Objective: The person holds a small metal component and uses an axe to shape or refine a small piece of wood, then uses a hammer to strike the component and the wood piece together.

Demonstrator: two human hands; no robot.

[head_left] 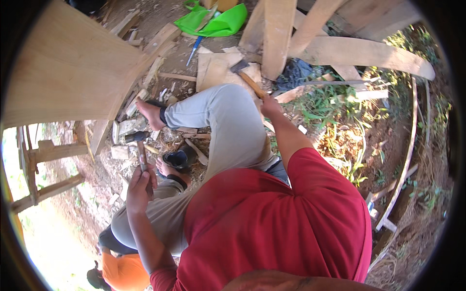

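My left hand (140, 188) is closed around the handle of a hammer (142, 154), whose dark metal head points up and away from me. It is held beside my bent left leg, above ground strewn with wood scraps. Out in front on the right, my right hand (271, 105) grips the end of the wooden handle of a hatchet (251, 83). The hatchet's dark blade lies over pale wood pieces (213, 68) on the ground, just beyond my knee. My feet, in dark sandals, rest among the chips.
A large curved wooden panel (68, 72) fills the upper left. Several planks (277, 39) lean at the top, beside a black plastic bag (296, 72). A bright green bag (218, 22) and a blue, thin tool (194, 50) lie ahead. Another person in orange (125, 271) is at lower left.
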